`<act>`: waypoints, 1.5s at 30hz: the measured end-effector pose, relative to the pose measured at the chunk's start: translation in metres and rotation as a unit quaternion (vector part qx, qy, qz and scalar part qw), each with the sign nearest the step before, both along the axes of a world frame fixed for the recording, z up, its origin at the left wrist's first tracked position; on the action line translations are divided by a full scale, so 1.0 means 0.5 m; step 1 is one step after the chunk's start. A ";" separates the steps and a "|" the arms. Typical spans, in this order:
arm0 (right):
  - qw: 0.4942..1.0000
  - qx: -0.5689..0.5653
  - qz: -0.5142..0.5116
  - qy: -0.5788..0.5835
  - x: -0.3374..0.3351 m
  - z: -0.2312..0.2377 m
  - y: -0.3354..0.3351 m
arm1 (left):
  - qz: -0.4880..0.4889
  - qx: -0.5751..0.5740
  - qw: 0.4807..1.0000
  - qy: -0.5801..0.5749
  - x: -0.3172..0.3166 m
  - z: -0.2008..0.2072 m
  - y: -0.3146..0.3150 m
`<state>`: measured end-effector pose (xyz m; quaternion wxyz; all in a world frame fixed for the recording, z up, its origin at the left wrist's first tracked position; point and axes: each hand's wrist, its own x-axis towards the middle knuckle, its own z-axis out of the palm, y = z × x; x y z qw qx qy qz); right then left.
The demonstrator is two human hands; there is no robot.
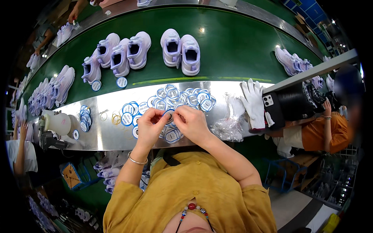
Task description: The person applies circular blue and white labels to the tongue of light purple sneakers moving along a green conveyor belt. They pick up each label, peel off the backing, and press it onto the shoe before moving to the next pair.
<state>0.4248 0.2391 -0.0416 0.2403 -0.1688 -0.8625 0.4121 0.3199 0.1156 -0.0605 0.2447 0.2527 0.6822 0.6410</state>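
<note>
Over the steel bench edge, my left hand (148,127) and my right hand (193,123) meet with fingertips pinched together. Between them is a round blue-rimmed tag (169,113), partly covered by my fingers. A loose pile of round white-and-blue tags (169,94) spreads just beyond and around my hands. More tags (171,136) lie below my fingers, near the bench's front edge. Thin yellowish loops (116,119) rest left of my left hand. To the right of my right hand is a bundle of clear plastic strings (233,120).
Pairs of pale lilac sneakers (181,52) stand on the green belt (233,46) beyond the steel bench (105,136). A white glove (253,103) and a phone (269,101) lie right. A tape dispenser (58,124) stands left. Co-workers are at both sides.
</note>
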 end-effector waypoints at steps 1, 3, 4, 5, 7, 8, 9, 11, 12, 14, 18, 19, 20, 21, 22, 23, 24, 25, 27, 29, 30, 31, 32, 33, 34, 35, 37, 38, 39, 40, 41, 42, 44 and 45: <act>1.000 0.002 0.002 -0.003 0.005 -0.003 0.004 | -0.002 -0.007 0.999 0.033 0.004 0.000 0.006; 1.000 -0.009 0.004 0.007 0.014 -0.005 0.014 | -0.037 0.003 0.996 0.083 0.012 0.008 0.018; 1.000 -0.022 0.005 0.020 0.016 -0.006 0.018 | -0.057 0.009 0.993 0.108 0.016 0.011 0.024; 0.999 -0.035 0.004 0.034 0.023 -0.007 0.024 | -0.071 0.023 0.996 0.049 0.016 0.012 0.025; 0.999 -0.034 0.023 0.035 0.045 0.006 0.035 | -0.101 0.047 0.991 -0.070 0.015 0.015 0.027; 0.999 -0.019 0.025 0.042 0.054 0.009 0.036 | -0.111 0.077 0.983 -0.125 0.027 0.018 0.036; 0.998 -0.007 0.030 0.051 0.062 0.009 0.035 | -0.118 0.067 0.980 -0.143 0.033 0.020 0.044; 0.999 -0.026 0.008 0.032 0.085 0.003 0.042 | -0.132 0.046 0.974 -0.178 0.044 0.022 0.064; 0.998 -0.056 -0.006 0.027 0.093 0.005 0.045 | -0.152 0.056 0.967 -0.196 0.040 0.014 0.071; 0.994 -0.105 -0.019 -0.002 0.112 0.019 0.055 | -0.178 0.054 0.958 -0.219 0.045 0.009 0.092; 0.991 -0.119 -0.050 -0.029 0.145 0.030 0.082 | -0.200 0.032 0.960 -0.191 0.063 0.033 0.145; 0.992 -0.108 -0.068 -0.017 0.153 0.016 0.092 | -0.200 0.027 0.964 -0.175 0.064 0.036 0.163; 0.992 -0.094 -0.087 -0.015 0.168 0.000 0.103 | -0.196 0.028 0.970 -0.142 0.062 0.038 0.184; 0.990 -0.093 -0.094 -0.039 0.180 -0.008 0.109 | -0.182 0.023 0.975 -0.129 0.057 0.042 0.206; 0.989 -0.091 -0.100 -0.065 0.196 -0.015 0.114 | -0.177 0.027 0.977 -0.120 0.052 0.042 0.230; 0.986 -0.090 -0.107 -0.091 0.209 -0.018 0.118 | -0.172 0.030 0.978 -0.111 0.045 0.040 0.254; 0.977 -0.109 -0.107 -0.150 0.219 -0.011 0.122 | -0.165 0.009 0.985 -0.059 0.040 0.032 0.281; 0.977 -0.035 -0.128 -0.170 0.221 -0.005 0.119 | -0.177 0.003 0.984 -0.036 0.040 0.019 0.307; 0.958 0.112 -0.166 -0.205 0.219 -0.002 0.115 | -0.202 -0.009 0.979 0.011 0.046 -0.024 0.356; 0.960 0.192 -0.146 -0.140 0.201 -0.012 0.129 | -0.203 -0.043 0.976 0.073 0.045 -0.066 0.395; 0.957 0.230 -0.139 -0.108 0.195 -0.020 0.136 | -0.206 -0.060 0.971 0.104 0.048 -0.077 0.409; 0.950 0.241 -0.136 -0.144 0.194 -0.027 0.140 | -0.206 -0.063 0.971 0.104 0.051 -0.087 0.419; 0.942 0.251 -0.132 -0.180 0.194 -0.033 0.143 | -0.207 -0.066 0.971 0.105 0.055 -0.094 0.428; 0.933 0.262 -0.125 -0.215 0.192 -0.038 0.146 | -0.204 -0.069 0.971 0.105 0.056 -0.097 0.433; 0.923 0.267 -0.140 -0.238 0.195 -0.039 0.149 | -0.217 -0.071 0.966 0.119 0.058 -0.097 0.435; 0.913 0.272 -0.154 -0.261 0.202 -0.039 0.152 | -0.231 -0.073 0.961 0.133 0.060 -0.094 0.434; 0.900 0.274 -0.167 -0.295 0.209 -0.035 0.158 | -0.241 -0.079 0.956 0.148 0.062 -0.091 0.432; 0.897 0.272 -0.166 -0.306 0.210 -0.033 0.163 | -0.239 -0.082 0.956 0.151 0.061 -0.091 0.430; 0.895 0.269 -0.168 -0.315 0.210 -0.032 0.169 | -0.238 -0.085 0.955 0.155 0.061 -0.089 0.433; 0.896 0.272 -0.170 -0.308 0.206 -0.032 0.172 | -0.246 -0.092 0.954 0.144 0.058 -0.089 0.433; 0.897 0.275 -0.171 -0.301 0.199 -0.033 0.174 | -0.253 -0.099 0.953 0.133 0.053 -0.089 0.433; 0.897 0.278 -0.175 -0.295 0.192 -0.033 0.176 | -0.262 -0.105 0.951 0.123 0.050 -0.087 0.435; 0.886 0.299 -0.188 -0.300 0.184 -0.062 0.182 | -0.276 -0.093 0.945 0.151 0.049 -0.078 0.445; 0.880 0.312 -0.190 -0.303 0.180 -0.070 0.186 | -0.279 -0.086 0.942 0.164 0.048 -0.077 0.450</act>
